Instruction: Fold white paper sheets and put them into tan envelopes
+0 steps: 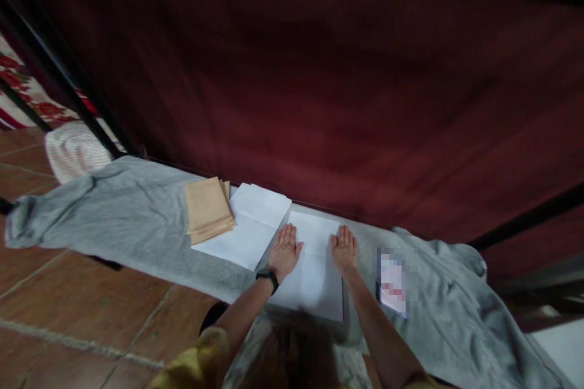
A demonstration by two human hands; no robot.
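A sheet of white paper (pixel 314 279) with a faint crease across it lies in front of me on the grey cloth. My left hand (pixel 285 252), with a dark band on the wrist, is open near the sheet's left edge, fingers stretched out and thumb toward the middle. At the opposite edge, my right hand (pixel 345 249) is open too, fingers extended. Neither hand holds anything. Left of them rests a stack of white sheets (pixel 255 225), creased across. Several folded brown paper pieces (pixel 208 209) partly cover that stack.
Rumpled grey cloth (pixel 137 219) covers the long, low surface. A blurred-out phone-like thing (pixel 392 284) lies right of my right hand. Dark red fabric (pixel 319 121) hangs behind. Metal bars (pixel 73 85) stand at the left, above a tiled floor (pixel 91 316).
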